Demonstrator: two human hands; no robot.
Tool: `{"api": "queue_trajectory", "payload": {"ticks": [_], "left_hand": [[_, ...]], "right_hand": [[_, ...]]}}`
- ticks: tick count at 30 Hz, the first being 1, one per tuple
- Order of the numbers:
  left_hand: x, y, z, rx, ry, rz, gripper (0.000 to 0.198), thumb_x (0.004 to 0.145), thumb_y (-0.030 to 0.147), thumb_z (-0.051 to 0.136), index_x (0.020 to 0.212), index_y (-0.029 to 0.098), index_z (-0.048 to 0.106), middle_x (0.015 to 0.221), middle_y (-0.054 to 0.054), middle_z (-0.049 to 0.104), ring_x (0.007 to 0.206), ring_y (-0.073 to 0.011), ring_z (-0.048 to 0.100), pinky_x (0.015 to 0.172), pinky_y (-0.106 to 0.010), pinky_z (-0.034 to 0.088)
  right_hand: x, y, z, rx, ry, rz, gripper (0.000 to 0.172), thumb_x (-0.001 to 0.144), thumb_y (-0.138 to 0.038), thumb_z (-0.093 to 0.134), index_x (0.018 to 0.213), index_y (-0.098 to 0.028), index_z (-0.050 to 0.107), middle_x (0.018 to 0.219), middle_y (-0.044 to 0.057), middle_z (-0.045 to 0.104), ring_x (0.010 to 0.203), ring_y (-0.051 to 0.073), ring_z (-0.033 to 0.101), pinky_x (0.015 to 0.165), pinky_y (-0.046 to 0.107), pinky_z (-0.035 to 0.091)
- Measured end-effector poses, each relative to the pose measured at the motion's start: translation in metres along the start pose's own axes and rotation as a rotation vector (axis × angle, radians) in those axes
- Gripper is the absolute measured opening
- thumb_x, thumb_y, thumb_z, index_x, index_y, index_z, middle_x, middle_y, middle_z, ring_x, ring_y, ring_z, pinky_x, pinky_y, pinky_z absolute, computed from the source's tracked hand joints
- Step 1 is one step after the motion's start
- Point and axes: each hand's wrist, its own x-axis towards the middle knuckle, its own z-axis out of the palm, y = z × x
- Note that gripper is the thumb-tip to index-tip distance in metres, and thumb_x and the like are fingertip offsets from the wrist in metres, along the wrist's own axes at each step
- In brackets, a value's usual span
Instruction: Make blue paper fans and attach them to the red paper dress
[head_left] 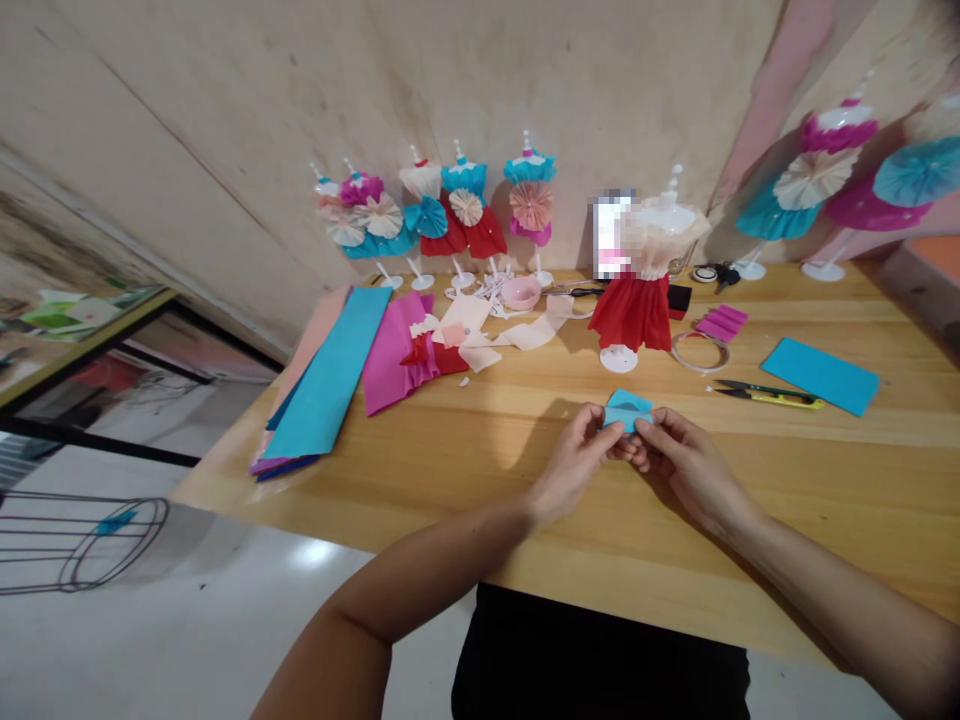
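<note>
A small folded piece of blue paper (627, 408) is pinched between both of my hands over the wooden table (480, 480). My left hand (576, 462) grips its left edge with closed fingers. My right hand (679, 455) pinches its right lower edge. Just behind the paper stands a small mannequin (637, 290) with a cream top and a red pleated paper skirt on a white base.
Long blue, pink and magenta paper sheets (334, 375) lie at the table's left. Thread snips (769, 394), a tape ring (700, 351), a blue sheet (819, 374) and magenta folds (721, 322) lie at the right. Dressed paper mannequins (450, 210) line the back wall.
</note>
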Motion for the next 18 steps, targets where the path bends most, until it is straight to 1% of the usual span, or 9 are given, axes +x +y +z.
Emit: {"api": "queue_trajectory", "payload": {"ticks": [7, 13, 18], "left_hand": [[0.0008, -0.0046, -0.0025, 0.036, 0.036, -0.018, 0.026, 0.087, 0.036, 0.066, 0.095, 0.014, 0.055, 0.087, -0.006, 0.065, 0.079, -0.0135, 0.062, 0.081, -0.034, 0.049], [0.0001, -0.0047, -0.0019, 0.042, 0.066, -0.018, 0.023, 0.086, 0.031, 0.067, 0.092, 0.015, 0.051, 0.084, -0.005, 0.065, 0.078, -0.0131, 0.063, 0.082, -0.034, 0.049], [0.0005, -0.0057, -0.0035, 0.049, 0.068, -0.004, 0.022, 0.086, 0.026, 0.067, 0.095, 0.016, 0.049, 0.086, -0.005, 0.064, 0.078, -0.0129, 0.063, 0.082, -0.034, 0.049]], "right_hand": [[0.0013, -0.0011, 0.0005, -0.022, 0.009, 0.013, 0.023, 0.086, -0.037, 0.071, 0.083, -0.020, 0.056, 0.076, 0.001, 0.062, 0.067, 0.011, 0.054, 0.063, 0.026, 0.040], [0.0009, -0.0027, 0.0007, -0.024, 0.014, 0.018, 0.025, 0.084, -0.037, 0.073, 0.082, -0.020, 0.055, 0.074, 0.000, 0.062, 0.065, 0.010, 0.054, 0.062, 0.026, 0.040], [0.0020, -0.0012, -0.0016, -0.030, 0.028, 0.012, 0.025, 0.083, -0.035, 0.074, 0.088, -0.021, 0.054, 0.075, 0.000, 0.065, 0.065, 0.011, 0.057, 0.063, 0.026, 0.041]]}}
